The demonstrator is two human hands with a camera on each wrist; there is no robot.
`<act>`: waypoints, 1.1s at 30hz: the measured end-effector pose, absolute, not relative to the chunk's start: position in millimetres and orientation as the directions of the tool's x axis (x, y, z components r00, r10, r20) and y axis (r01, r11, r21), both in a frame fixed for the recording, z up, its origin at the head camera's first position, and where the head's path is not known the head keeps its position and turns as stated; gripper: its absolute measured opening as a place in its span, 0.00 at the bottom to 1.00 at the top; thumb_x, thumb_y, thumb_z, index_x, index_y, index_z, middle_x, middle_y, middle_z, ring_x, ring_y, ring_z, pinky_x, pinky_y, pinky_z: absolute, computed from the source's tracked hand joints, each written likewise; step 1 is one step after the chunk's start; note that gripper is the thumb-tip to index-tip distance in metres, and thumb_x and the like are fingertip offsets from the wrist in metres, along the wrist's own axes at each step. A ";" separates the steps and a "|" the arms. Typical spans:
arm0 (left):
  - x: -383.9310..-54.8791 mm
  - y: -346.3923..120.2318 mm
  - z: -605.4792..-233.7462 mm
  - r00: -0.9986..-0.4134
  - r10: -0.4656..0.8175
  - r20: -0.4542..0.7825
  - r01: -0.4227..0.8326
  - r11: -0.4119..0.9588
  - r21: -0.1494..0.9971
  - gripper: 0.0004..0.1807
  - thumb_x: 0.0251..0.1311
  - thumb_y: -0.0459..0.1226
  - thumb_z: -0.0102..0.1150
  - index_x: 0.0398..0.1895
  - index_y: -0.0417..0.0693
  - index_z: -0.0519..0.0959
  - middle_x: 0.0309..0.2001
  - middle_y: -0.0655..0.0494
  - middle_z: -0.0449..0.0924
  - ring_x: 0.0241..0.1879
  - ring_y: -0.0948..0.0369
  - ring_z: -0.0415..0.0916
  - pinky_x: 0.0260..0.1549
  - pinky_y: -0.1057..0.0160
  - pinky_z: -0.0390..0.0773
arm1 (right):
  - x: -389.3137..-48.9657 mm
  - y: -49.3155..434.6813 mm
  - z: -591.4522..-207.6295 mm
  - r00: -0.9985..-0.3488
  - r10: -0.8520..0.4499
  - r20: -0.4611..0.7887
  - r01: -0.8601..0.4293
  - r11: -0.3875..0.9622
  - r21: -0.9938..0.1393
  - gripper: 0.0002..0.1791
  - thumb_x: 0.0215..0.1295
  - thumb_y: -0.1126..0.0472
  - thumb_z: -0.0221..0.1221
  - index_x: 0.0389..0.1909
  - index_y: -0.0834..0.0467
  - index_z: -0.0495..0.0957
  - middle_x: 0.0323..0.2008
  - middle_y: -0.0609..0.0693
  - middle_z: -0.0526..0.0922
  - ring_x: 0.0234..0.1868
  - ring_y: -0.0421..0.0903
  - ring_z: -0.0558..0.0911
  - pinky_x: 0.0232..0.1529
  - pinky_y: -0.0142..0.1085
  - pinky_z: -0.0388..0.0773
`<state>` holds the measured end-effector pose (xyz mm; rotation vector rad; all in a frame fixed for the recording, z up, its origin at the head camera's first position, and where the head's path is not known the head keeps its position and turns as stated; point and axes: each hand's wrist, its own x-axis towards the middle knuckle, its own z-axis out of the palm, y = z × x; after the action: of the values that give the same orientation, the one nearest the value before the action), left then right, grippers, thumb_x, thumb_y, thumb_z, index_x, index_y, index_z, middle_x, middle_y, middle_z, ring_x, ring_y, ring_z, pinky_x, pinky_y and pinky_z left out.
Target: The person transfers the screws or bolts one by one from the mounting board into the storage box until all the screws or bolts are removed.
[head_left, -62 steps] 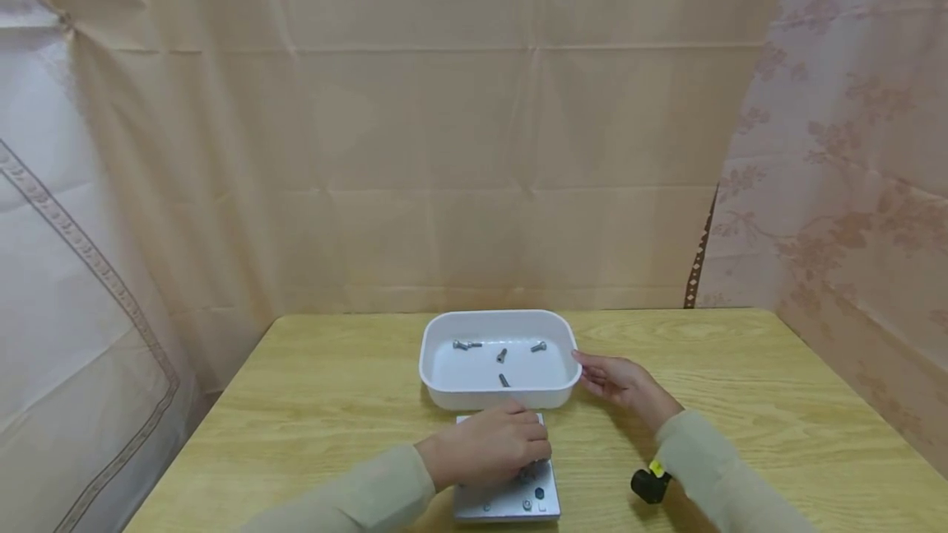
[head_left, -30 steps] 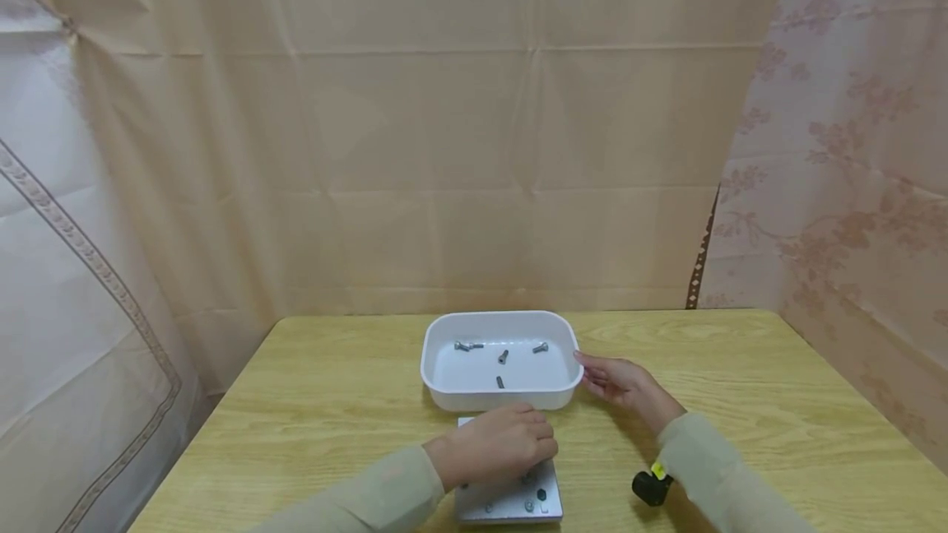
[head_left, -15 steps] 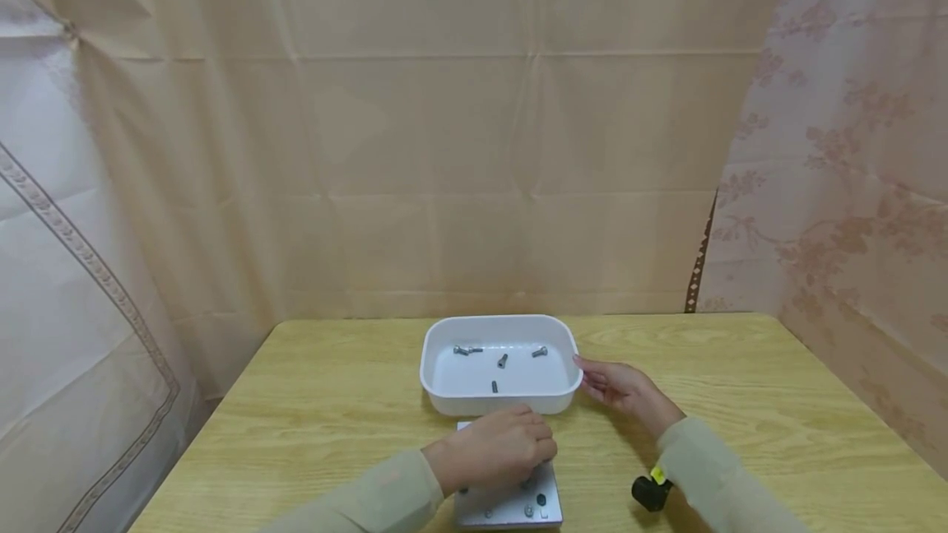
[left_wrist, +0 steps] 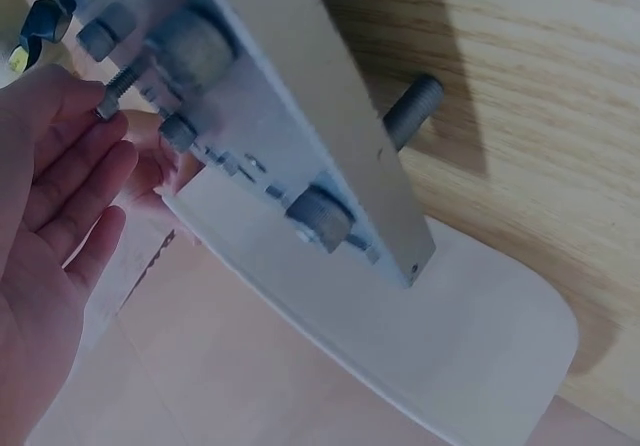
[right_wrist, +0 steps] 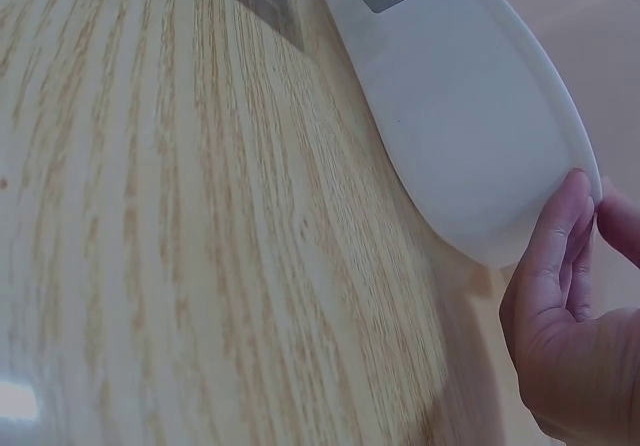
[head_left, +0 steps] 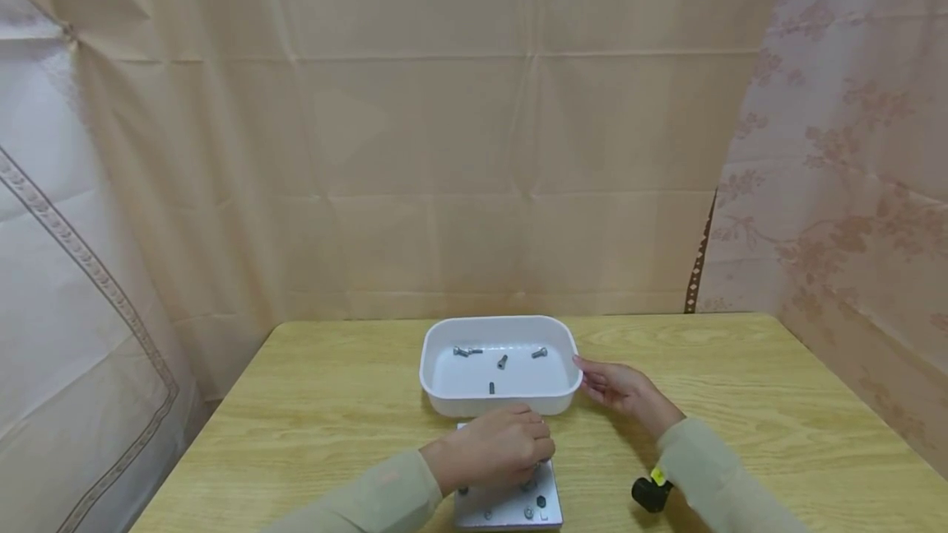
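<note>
My left hand [head_left: 494,447] is over a silver metal plate [head_left: 504,514] that carries several bolts and nuts. In the left wrist view, its thumb and forefinger pinch the end of a small screw [left_wrist: 122,84] that sticks out from the plate's face; the head view hides this behind the hand. Beyond the plate stands a white plastic tray [head_left: 496,406]. At the tray's right end my right hand [head_left: 625,389] grips the rim between thumb and fingers, as the right wrist view also shows. Several loose screws lie in the tray, one [head_left: 492,388] near its front wall.
A wooden table [head_left: 348,401] bears everything. A black object with a yellow part [head_left: 650,494] is beside the right sleeve. Beige cloth [head_left: 415,146] hangs behind the table, with patterned cloth at both sides.
The screw near the tray's front wall has rolled left and turned to point straight toward the front. Both hands keep nearly the same places, the left fingers shifting slightly.
</note>
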<state>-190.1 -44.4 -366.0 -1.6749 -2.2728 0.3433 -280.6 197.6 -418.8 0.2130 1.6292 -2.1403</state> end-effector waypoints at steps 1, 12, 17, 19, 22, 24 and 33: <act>-190.3 -44.3 -365.1 -0.278 0.956 0.095 0.886 0.294 -0.358 0.04 0.58 0.41 0.61 0.36 0.60 0.79 0.36 0.71 0.81 0.40 0.73 0.76 0.48 0.75 0.72 | -280.4 197.4 -418.7 -0.892 -0.250 -0.378 0.431 -0.210 -0.878 0.09 0.67 0.60 0.57 0.27 0.54 0.81 0.26 0.44 0.85 0.30 0.34 0.82 0.36 0.22 0.80; -193.4 -47.8 -356.3 -0.310 0.945 0.107 0.879 0.328 -0.346 0.06 0.57 0.43 0.62 0.37 0.59 0.79 0.37 0.70 0.81 0.41 0.71 0.75 0.50 0.73 0.72 | -282.3 198.4 -419.9 -0.892 -0.287 -0.349 0.416 -0.218 -0.883 0.09 0.66 0.59 0.58 0.25 0.53 0.80 0.25 0.43 0.85 0.29 0.33 0.81 0.37 0.22 0.79; -195.5 -50.3 -350.3 -0.365 0.927 0.092 0.871 0.375 -0.318 0.09 0.57 0.43 0.63 0.41 0.58 0.79 0.41 0.69 0.82 0.45 0.71 0.77 0.54 0.71 0.72 | -282.2 197.9 -420.3 -0.891 -0.283 -0.355 0.421 -0.223 -0.879 0.11 0.67 0.60 0.57 0.25 0.53 0.80 0.25 0.43 0.85 0.30 0.33 0.82 0.38 0.22 0.80; -196.9 -51.4 -347.5 -0.390 0.916 0.098 0.862 0.400 -0.311 0.09 0.57 0.43 0.63 0.42 0.58 0.79 0.41 0.68 0.83 0.45 0.70 0.77 0.54 0.71 0.72 | -281.7 197.5 -419.9 -0.891 -0.279 -0.358 0.423 -0.223 -0.879 0.11 0.67 0.60 0.57 0.25 0.53 0.80 0.25 0.43 0.85 0.30 0.33 0.82 0.38 0.22 0.80; -199.3 -53.3 -342.8 -0.417 0.899 0.136 0.838 0.438 -0.325 0.08 0.56 0.41 0.63 0.39 0.57 0.80 0.38 0.68 0.83 0.42 0.69 0.77 0.51 0.70 0.73 | -281.3 197.1 -418.7 -0.891 -0.280 -0.359 0.423 -0.220 -0.879 0.11 0.67 0.60 0.56 0.25 0.53 0.81 0.25 0.43 0.85 0.30 0.34 0.82 0.38 0.23 0.80; -201.5 -54.8 -339.8 -0.428 0.889 0.165 0.825 0.458 -0.330 0.07 0.54 0.40 0.64 0.36 0.57 0.80 0.34 0.68 0.82 0.39 0.69 0.76 0.47 0.70 0.73 | -281.0 196.7 -417.6 -0.890 -0.280 -0.360 0.424 -0.220 -0.878 0.11 0.67 0.61 0.56 0.25 0.53 0.81 0.25 0.44 0.85 0.30 0.34 0.81 0.38 0.23 0.80; -216.1 -59.4 -325.1 -0.533 0.832 0.156 0.788 0.555 -0.267 0.05 0.54 0.37 0.64 0.34 0.54 0.80 0.31 0.65 0.81 0.36 0.66 0.75 0.49 0.67 0.73 | -279.4 196.2 -415.8 -0.890 -0.264 -0.372 0.433 -0.228 -0.872 0.10 0.66 0.61 0.58 0.24 0.53 0.81 0.25 0.44 0.84 0.29 0.34 0.81 0.37 0.23 0.80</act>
<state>-216.1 -59.4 -325.1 -1.3473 -2.5276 0.2383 -279.4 196.2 -415.8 0.2006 1.6007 -2.1541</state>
